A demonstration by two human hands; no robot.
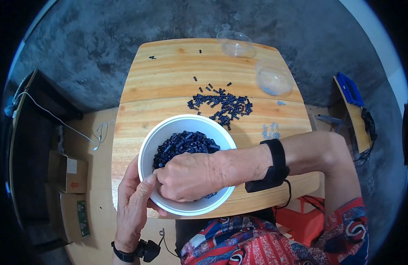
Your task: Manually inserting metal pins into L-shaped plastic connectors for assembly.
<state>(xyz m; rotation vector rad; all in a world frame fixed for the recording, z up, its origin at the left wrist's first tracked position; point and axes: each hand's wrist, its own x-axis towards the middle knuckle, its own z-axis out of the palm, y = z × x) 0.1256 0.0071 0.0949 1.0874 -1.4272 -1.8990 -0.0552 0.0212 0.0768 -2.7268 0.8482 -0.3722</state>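
A white round bowl (186,123) sits tilted at the near edge of the wooden table, partly filled with small black plastic pieces (186,142), some tube-shaped. My left hand (135,190) grips its left side, thumb over the rim and fingers beneath. Inside the bowl, my right hand (190,176) rests curled on the pieces; its fingertips are hidden, and so is whatever they hold. The two thumbs nearly meet at the left rim. Just beyond the bowl, a loose pile of similar black pieces (230,106) lies spread on the tabletop.
Two clear plastic bowls (274,79) stand at the table's far right. Small clear pieces (271,131) lie beyond my right forearm. Cardboard boxes (76,176) and a dark shelf (31,145) are on the left; a red stool (301,218) is at the lower right.
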